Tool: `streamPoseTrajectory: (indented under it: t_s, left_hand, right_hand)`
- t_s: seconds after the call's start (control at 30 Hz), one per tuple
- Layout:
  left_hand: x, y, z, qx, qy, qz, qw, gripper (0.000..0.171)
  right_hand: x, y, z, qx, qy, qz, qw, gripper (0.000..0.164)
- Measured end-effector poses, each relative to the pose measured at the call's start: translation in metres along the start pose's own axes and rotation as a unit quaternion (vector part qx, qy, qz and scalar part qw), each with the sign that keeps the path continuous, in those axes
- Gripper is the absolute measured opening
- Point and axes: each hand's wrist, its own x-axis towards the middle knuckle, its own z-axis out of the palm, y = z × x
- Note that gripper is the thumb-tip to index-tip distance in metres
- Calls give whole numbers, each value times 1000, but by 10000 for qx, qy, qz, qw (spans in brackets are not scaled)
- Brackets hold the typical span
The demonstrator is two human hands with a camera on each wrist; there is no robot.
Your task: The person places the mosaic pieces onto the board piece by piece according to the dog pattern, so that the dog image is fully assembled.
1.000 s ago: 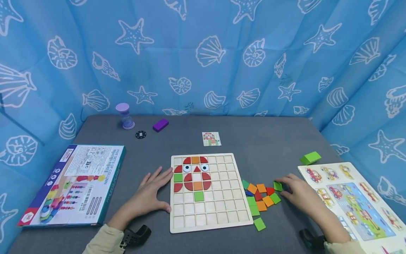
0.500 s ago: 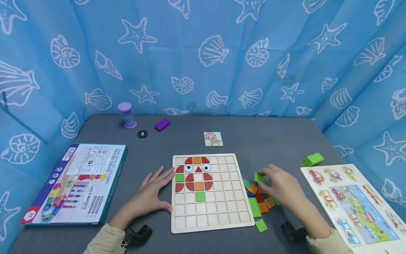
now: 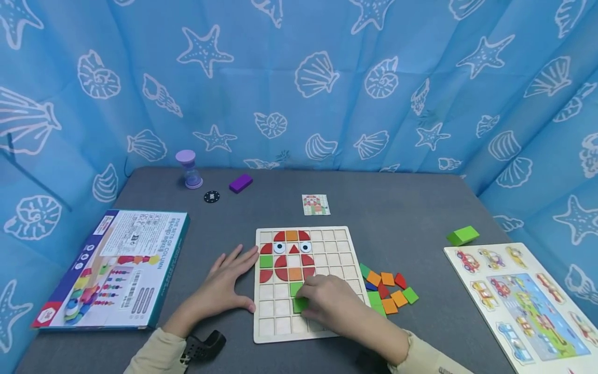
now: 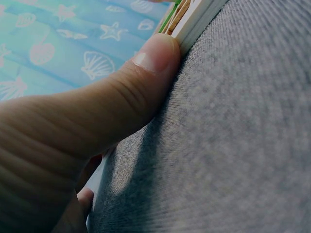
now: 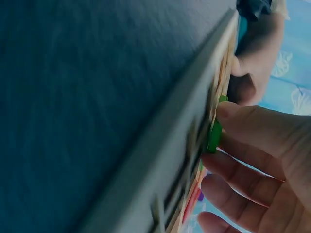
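Observation:
A wooden grid board (image 3: 334, 322) lies mid-table, with red, orange and green tiles and two eye tiles set in its upper left cells. Over the board, my right hand (image 3: 334, 304) pinches a green square tile (image 3: 299, 305) between thumb and fingers, just below a seated green tile (image 3: 296, 288). The right wrist view shows that same tile (image 5: 215, 136) tilted at the board's surface. My left hand (image 3: 223, 288) rests along the board's left edge, fingers spread; its thumb (image 4: 158, 56) presses the side of the board in the left wrist view.
Loose green, orange, red and blue tiles (image 3: 390, 298) lie right of the board. A small pattern card (image 3: 315, 204) sits behind it. A boxed toy (image 3: 117, 270) is on the left, a vehicle puzzle (image 3: 528, 306) and green block (image 3: 463, 236) on the right. An hourglass (image 3: 189, 169) stands at the back.
My right hand has picked a green tile from the right of the loose pile and carried it left onto the board. The left hand has stayed at the board's edge.

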Motion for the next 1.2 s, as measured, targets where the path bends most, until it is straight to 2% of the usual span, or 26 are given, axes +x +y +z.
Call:
streamPoseTrajectory:
  t_s: [0.27,0.4,0.47,0.53,0.67,0.8,0.93,1.2]
  left_hand:
    - [0,0,-1,50,-8,-38,10000,111]
    - [-1,-1,-1,56,-11,-79,10000,111]
    - [-1,-1,-1,49,-21,-85,9999,111]
    - [0,-1,-1,30,-26,-84,10000,112]
    - [0,-1,0,1,-47,-82,10000,111]
    - [0,-1,-1,16,-49,-69,10000,111]
    - [-1,-1,-2,10,-17,-77,10000,111]
    - [0,-1,0,53,-16,-18,10000,111]
  right_hand:
    - [3,-4,4,-93,61,-116,9999,23]
    - [-2,0,-4,38,-84,91,9999,26]
    - [-11,9,-12,78,-52,315,9995,28]
    - [-27,23,-22,52,153,573,9982,28]
    - [-71,62,-37,-106,414,1262,9911,24]
    - [-112,95,-45,-83,77,1893,9819,23]
    - [-134,116,-46,46,-98,1914,9815,25]
    - [-145,123,-39,181,3,1868,9822,30]
